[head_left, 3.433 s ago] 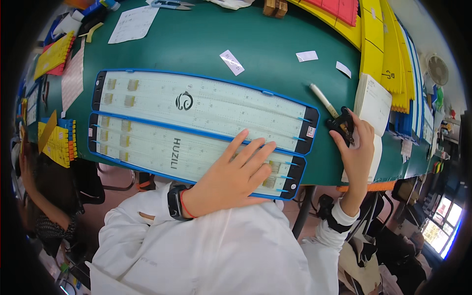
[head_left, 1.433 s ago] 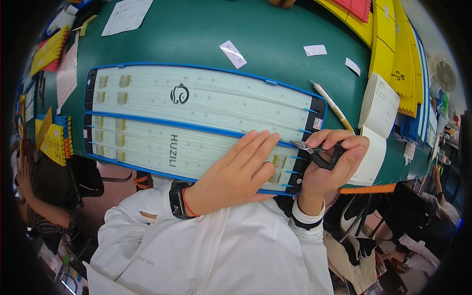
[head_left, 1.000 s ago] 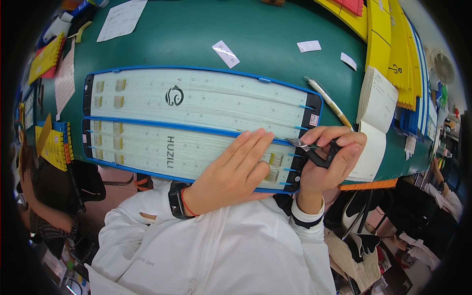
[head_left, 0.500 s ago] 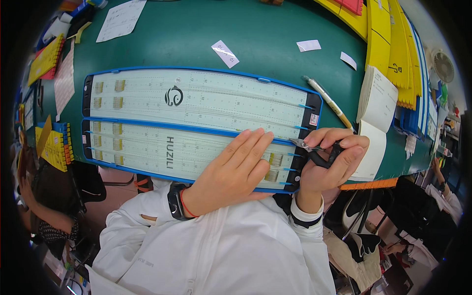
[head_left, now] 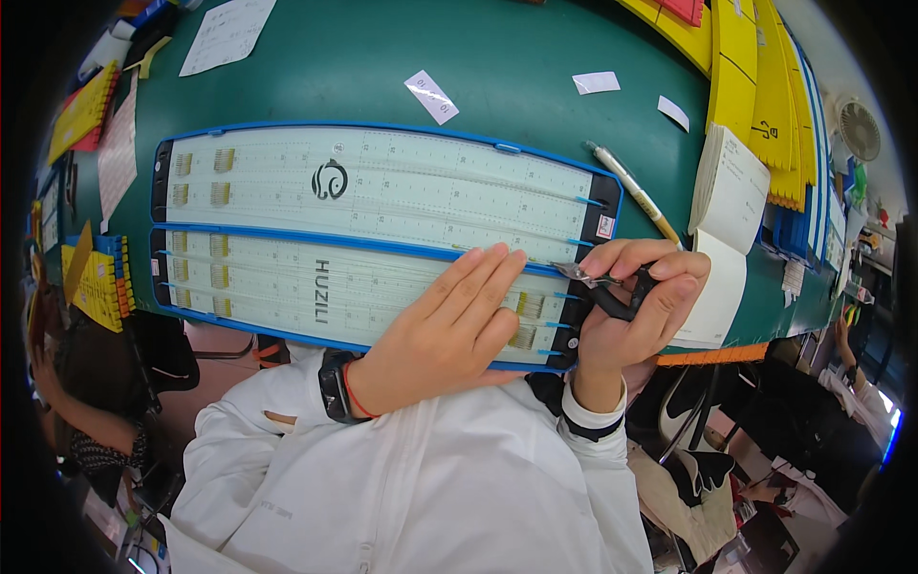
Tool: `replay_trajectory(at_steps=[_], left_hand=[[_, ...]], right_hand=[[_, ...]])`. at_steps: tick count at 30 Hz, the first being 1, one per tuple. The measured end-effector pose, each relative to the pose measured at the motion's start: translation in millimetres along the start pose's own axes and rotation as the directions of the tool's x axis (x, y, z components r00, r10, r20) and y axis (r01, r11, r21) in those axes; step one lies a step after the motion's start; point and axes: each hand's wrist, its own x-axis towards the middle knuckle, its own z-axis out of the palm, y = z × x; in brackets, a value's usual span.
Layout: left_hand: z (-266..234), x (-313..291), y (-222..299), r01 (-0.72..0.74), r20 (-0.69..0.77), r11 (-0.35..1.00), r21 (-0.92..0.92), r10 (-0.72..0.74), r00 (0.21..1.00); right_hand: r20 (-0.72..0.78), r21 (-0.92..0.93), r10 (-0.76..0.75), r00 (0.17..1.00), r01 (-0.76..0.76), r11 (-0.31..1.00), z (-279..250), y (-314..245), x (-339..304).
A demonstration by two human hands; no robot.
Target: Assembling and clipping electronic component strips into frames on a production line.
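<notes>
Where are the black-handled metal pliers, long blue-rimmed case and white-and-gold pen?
Black-handled metal pliers (head_left: 612, 303): head view, handle.
Long blue-rimmed case (head_left: 277, 187): head view, upper panel.
White-and-gold pen (head_left: 635, 195): head view, barrel.

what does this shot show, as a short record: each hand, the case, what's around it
left hand: palm down over the near panel of the case, fingers extended to its middle rim
right hand: holding black-handled pliers, metal tips by the middle rim's right end; contact unclear
hinged blue case: open flat, two pale panels, rows of fine pins toward the left end
right of case: pen, open notebook
beyond case: white paper slip
surface: green table
</notes>
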Motion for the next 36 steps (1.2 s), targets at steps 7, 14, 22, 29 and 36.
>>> replay_trajectory(at_steps=[7, 14, 22, 29, 36], left_hand=[[0, -1, 0, 0.002, -0.011, 1.0, 0.008, -0.002, 1.0], [1, 1, 1, -0.007, -0.025, 1.0, 0.022, 0.008, 1.0], [-1, 3, 2, 0.015, -0.047, 1.0, -0.027, -0.016, 0.999], [-15, 2, 5, 0.066, 0.044, 0.996, -0.057, -0.063, 0.997], [-11, -8, -5, 0.054, 0.038, 0.995, -0.089, -0.051, 0.998]], right_hand=[[-0.004, -0.004, 0.001, 1.0, -0.001, 1.0, 3, 1, -2], [-0.014, 0.013, 0.0, 1.0, 0.0, 1.0, 1, 1, -1], [-0.121, 0.036, -0.087, 0.989, 0.093, 0.995, -4, -5, -1], [-0.066, 0.053, -0.001, 0.998, 0.005, 0.999, -6, -11, 3], [-0.058, 0.107, 0.033, 0.998, -0.027, 0.994, -6, 5, -1]])
